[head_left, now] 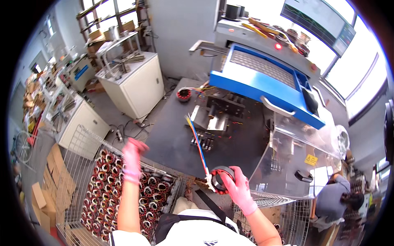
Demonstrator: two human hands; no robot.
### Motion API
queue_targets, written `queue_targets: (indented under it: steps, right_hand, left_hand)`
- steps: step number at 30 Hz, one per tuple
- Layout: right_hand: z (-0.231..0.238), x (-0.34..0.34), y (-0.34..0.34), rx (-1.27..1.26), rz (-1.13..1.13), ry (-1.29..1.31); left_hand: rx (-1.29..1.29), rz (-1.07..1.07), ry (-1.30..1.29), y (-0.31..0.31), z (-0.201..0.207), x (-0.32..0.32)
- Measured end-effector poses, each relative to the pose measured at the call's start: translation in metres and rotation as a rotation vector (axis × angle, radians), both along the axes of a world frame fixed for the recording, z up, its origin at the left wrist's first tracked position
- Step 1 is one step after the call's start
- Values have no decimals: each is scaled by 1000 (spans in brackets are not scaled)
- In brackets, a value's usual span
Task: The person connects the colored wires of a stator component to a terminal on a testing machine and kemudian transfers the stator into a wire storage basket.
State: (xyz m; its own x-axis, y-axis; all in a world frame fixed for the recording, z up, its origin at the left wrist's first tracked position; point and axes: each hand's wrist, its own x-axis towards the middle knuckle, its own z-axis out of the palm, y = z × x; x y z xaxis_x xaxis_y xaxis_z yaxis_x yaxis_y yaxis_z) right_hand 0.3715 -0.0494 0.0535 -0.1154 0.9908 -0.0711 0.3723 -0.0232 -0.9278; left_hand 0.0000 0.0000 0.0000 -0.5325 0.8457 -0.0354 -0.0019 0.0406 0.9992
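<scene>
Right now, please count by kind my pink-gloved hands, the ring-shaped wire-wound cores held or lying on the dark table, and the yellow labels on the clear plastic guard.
Pink-gloved hands (left hand, right hand): 2
Ring-shaped wire-wound cores (one held, one on the dark table): 2
Yellow labels on the clear plastic guard: 1
Total: 5

Two pink gloves [132,160], one screen [314,24] and one yellow label [311,159] show. Stators [215,181] number one held, one on the table [166,137], and uncountable dozens in the left basket [178,190].
</scene>
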Motion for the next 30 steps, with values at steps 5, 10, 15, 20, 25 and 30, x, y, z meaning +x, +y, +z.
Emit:
queue_targets:
  steps: [5, 10, 15, 20, 25, 30]
  right_hand:
    - [-17, 19, 26, 42, 4, -43]
    - [-15, 6, 32, 10, 18, -83]
    - [-12, -19, 49, 15, 49, -238]
    - [-34, -34, 88, 183, 66, -594]
    - [-86, -60, 153, 339, -72, -454]
    - [-104, -66, 227, 410, -93, -459]
  left_hand:
    - [-115, -899, 954, -63, -64, 133]
    - [-121, -493, -168, -3, 7, 144]
    - [-159, -402, -298, 60, 19, 134]
    - [-61, -110, -387, 62, -12, 107]
    - [73, -120, -431, 44, -35, 85]
    - [1, -437, -409, 57, -62, 83]
